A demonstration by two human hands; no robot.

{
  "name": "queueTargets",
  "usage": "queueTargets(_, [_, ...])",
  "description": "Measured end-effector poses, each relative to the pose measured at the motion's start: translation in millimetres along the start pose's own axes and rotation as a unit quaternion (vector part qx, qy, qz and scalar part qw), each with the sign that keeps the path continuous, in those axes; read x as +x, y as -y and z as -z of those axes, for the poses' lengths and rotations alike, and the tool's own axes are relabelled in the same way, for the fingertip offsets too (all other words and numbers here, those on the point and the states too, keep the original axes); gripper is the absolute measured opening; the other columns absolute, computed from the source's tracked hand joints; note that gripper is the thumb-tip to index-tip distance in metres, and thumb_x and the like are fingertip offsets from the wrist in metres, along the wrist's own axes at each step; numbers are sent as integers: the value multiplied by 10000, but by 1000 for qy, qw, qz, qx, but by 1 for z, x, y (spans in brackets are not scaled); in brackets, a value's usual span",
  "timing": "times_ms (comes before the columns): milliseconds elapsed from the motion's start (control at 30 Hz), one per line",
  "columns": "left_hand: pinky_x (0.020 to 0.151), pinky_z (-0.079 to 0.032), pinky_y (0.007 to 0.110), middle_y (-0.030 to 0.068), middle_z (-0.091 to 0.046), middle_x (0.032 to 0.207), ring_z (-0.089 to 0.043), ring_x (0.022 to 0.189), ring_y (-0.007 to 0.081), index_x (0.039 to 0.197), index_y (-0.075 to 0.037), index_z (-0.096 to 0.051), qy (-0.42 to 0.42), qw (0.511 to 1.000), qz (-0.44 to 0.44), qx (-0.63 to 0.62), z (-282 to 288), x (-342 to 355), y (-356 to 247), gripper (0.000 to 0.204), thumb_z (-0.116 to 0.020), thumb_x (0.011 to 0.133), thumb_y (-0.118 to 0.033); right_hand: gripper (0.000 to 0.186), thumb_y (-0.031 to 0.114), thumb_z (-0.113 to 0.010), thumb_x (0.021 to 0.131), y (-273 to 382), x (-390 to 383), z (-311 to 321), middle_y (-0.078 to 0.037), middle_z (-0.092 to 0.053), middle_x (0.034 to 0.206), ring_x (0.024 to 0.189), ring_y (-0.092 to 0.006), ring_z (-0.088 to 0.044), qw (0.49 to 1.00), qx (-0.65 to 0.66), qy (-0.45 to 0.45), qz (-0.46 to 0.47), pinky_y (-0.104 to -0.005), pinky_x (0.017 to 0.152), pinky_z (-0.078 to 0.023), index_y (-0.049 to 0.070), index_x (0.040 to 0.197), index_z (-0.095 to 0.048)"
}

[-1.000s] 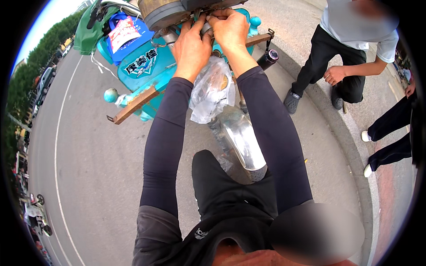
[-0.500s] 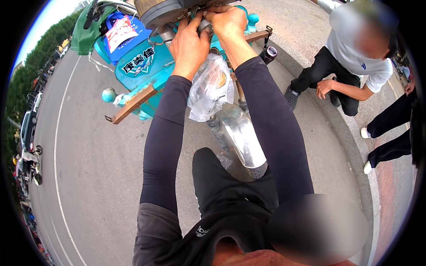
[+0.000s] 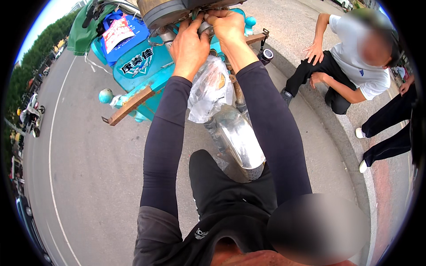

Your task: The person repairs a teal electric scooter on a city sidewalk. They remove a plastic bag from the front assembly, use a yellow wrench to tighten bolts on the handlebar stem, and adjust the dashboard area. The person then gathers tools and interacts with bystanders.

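A round brown and dark grey housing [image 3: 163, 13] sits at the top of a turquoise vehicle [image 3: 159, 60]. Thin wires [image 3: 195, 15] come out from under it. My left hand [image 3: 190, 48] reaches up among these wires, with its fingertips closed on them just below the housing. Beside it, my right hand [image 3: 228, 30] pinches at the same bunch, its thumb and forefinger bent inward. The fingertips are partly hidden by the housing and by each other. A clear plastic bag [image 3: 208, 95] hangs beneath my wrists, in front of the silver mudguard [image 3: 239, 137].
Rusty metal bars [image 3: 131, 106] stick out from the vehicle's front. A blue bag [image 3: 133, 37] and a green cover [image 3: 83, 35] are at its upper left. On the right, one person [image 3: 355, 57] crouches by the kerb [image 3: 330, 142]; another person's legs [image 3: 386, 133] stand behind.
My hands stay at the wires, with only small finger shifts. The crouching person's other arm has come down toward the knee. On the road at left, a rider has moved up the picture.
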State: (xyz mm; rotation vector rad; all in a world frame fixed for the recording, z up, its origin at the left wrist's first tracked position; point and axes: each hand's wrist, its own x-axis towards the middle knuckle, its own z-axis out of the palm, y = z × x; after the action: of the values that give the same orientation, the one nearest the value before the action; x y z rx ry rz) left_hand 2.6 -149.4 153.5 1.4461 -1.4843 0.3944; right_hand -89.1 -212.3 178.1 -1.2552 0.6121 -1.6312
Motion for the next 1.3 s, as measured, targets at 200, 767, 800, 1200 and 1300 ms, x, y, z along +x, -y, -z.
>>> queueTargets(200, [934,-505,463,117,-583,1370,-617,1150,374,1361,-202,-613,-19,1000,-16,4,-3,-1,-3,489,-654,874,-217,194,174,-778,800,-21,8,4,-158,-760,870,783,-262,-735,982,-161,-50,83,-371,761,-563,42,942,-788])
queueTargets(767, [685,-529,446,97,-737,870,-697,804,364,894,-110,-671,-83,995,39,-48,0,-6,-7,156,-744,784,-193,201,240,-789,772,-11,-3,-5,-163,-741,855,816,-345,-719,958,-247,-81,118,-421,758,-555,87,902,-801])
queueTargets(800, [666,-520,449,92,-730,834,-692,777,363,848,-106,-646,-83,995,31,-43,0,-6,-5,145,-742,781,-192,196,240,-789,770,-7,-7,-8,-160,-737,861,823,-353,-714,945,-284,-95,135,-432,756,-552,89,896,-801])
queueTargets(1200, [643,-506,449,108,-714,830,-675,743,361,821,-95,-646,-91,995,11,-36,-4,-6,-5,114,-719,774,-169,184,225,-750,773,-9,-12,-11,-183,-709,881,835,-389,-689,914,-333,-115,203,-478,756,-538,79,879,-787])
queueTargets(1300, [646,-505,449,113,-713,846,-674,748,361,823,-92,-646,-90,995,4,-31,-4,-4,-4,114,-716,772,-167,188,223,-767,749,-7,-9,-12,-185,-708,858,815,-393,-689,918,-322,-119,198,-479,743,-540,77,865,-788])
